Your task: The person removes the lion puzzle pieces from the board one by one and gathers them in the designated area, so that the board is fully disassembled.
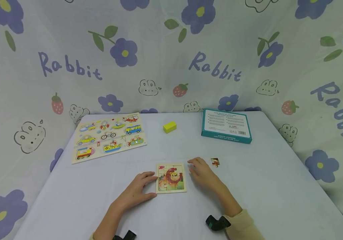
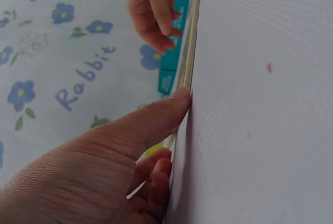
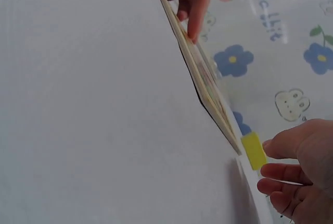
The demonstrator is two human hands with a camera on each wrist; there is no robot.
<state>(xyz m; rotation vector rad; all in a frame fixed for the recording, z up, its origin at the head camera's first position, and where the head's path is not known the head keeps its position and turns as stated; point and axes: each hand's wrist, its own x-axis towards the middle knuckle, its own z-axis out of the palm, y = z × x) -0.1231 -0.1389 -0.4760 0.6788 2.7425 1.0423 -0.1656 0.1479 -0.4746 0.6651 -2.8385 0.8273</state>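
A small square wooden jigsaw puzzle (image 1: 171, 178) with a lion picture lies flat on the table in front of me. My left hand (image 1: 138, 190) is at its left side, thumb and fingers spread and touching the edge. In the left wrist view the thumb (image 2: 164, 112) rests against the board's side. To the right of the puzzle, my right hand (image 1: 204, 175) is held with loosely bent fingers, apart from the board and holding nothing. Just beyond that hand lies one loose puzzle piece (image 1: 215, 162).
A larger vehicle peg board (image 1: 120, 135) lies at the back left. A yellow block (image 1: 169, 127) stands at the back middle, and a teal box (image 1: 226, 126) lies at the back right. Behind the white table (image 1: 264, 186) hangs a flowered curtain (image 1: 159, 43).
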